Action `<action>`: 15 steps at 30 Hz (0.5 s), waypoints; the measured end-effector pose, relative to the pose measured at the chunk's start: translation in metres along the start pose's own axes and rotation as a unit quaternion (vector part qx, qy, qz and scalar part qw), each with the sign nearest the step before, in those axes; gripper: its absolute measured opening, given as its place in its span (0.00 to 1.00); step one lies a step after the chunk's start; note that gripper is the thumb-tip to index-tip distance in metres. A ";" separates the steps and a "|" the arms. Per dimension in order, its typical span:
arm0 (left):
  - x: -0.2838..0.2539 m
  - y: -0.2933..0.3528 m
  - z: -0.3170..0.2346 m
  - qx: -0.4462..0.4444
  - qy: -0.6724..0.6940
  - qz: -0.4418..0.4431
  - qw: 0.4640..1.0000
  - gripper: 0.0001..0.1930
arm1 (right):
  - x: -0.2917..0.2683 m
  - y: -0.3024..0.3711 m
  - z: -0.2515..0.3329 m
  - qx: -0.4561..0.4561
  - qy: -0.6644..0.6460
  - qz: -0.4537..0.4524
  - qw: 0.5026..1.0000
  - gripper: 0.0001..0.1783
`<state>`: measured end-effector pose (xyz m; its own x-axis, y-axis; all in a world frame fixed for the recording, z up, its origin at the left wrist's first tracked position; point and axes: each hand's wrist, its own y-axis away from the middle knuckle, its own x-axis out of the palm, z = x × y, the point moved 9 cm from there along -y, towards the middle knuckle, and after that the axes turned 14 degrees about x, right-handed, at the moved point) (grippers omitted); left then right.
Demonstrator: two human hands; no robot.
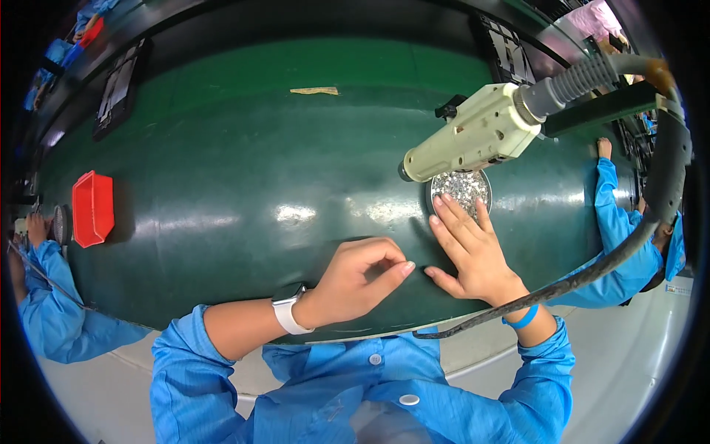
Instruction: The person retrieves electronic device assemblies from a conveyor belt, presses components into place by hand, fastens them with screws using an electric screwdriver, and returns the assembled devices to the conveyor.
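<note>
A round dish full of small shiny metal pieces sits right of the middle of the table. My right hand reaches to its near side, fingers stretched and spread, the fingertips over the near part of the pieces. To the left of it, my left hand is closed over the table, thumb and curled forefinger meeting at the tips. Whatever they may pinch is too small or hidden. A pale green electric screwdriver hangs tilted above the dish, touched by neither hand.
A red plastic bin stands at the left. A thin tan scrap lies toward the back of the green table. The screwdriver's dark cable loops down past my right wrist. Co-workers in blue sleeves sit at both sides.
</note>
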<state>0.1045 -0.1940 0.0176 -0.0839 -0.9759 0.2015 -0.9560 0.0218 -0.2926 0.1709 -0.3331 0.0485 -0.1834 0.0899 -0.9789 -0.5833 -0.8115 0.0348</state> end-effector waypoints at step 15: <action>-0.002 -0.002 -0.003 0.021 -0.033 -0.010 0.999 0.04 | 0.002 -0.017 -0.006 -0.023 -0.005 0.015 1.000 0.47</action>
<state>0.1054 -0.1916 0.0202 -0.0447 -0.9882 0.1463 -0.9446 -0.0058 -0.3281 0.1855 -0.3225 0.0446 -0.2085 0.0719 -0.9754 -0.5410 -0.8393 0.0537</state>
